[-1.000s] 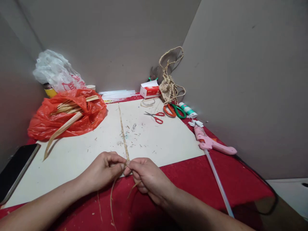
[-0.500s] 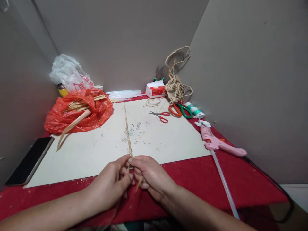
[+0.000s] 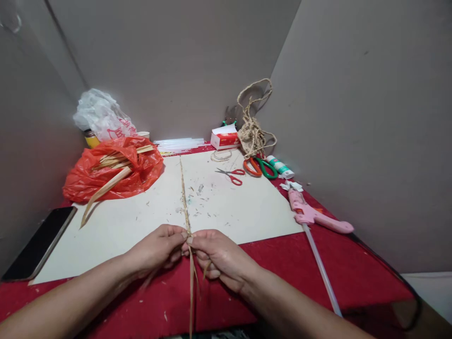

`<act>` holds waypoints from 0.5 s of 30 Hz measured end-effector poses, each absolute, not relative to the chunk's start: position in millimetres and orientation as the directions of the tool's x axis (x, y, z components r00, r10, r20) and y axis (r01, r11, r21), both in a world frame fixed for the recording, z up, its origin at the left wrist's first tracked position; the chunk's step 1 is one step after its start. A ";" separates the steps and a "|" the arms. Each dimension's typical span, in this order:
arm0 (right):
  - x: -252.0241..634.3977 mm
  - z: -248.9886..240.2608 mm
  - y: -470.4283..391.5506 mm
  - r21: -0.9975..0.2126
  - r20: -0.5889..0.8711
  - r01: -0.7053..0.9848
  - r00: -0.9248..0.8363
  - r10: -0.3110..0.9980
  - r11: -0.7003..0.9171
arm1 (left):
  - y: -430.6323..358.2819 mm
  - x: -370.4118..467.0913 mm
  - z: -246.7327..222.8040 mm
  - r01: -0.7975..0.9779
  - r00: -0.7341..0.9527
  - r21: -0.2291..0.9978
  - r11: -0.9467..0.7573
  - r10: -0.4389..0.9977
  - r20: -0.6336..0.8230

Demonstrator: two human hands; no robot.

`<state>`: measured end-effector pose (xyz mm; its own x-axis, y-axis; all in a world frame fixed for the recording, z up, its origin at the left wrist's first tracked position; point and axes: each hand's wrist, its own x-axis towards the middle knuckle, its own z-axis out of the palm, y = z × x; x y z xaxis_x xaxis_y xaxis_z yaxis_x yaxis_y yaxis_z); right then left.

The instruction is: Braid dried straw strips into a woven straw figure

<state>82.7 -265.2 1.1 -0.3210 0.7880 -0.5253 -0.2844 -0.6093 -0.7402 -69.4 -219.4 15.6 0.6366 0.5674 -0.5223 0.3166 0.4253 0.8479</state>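
Observation:
A thin braid of dry plant fibre [image 3: 184, 197] runs from the far part of the white board down to my two hands. My left hand [image 3: 165, 246] pinches its near end between thumb and fingers. Touching it from the other side, my right hand [image 3: 212, 254] pinches the same end with thumb and forefinger. Loose fibre strands [image 3: 191, 282] hang from the pinch toward the table's front edge. Another short strand [image 3: 206, 269] shows at the curled fingers of my right hand. The exact crossing of the strands is hidden by my fingertips.
The white board [image 3: 261, 212] lies on a red cloth [image 3: 282, 268]. Left are a red bag of fibre strips [image 3: 141, 174] and a phone [image 3: 38, 242]. Right are small scissors [image 3: 233, 176], larger scissors [image 3: 259, 168], a rope bundle [image 3: 252, 136] and a pink glue gun [image 3: 314, 214].
My left hand has turned, its fingers now closed at the braid's end. A long strand now hangs straight down between the hands. The whole view has shifted slightly.

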 end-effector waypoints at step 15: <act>90.9 1.9 -259.8 -0.819 -0.214 0.572 -0.248 0.945 -0.036 | -208.4 -74.2 9.9 0.537 0.642 0.843 0.028 0.634 -0.430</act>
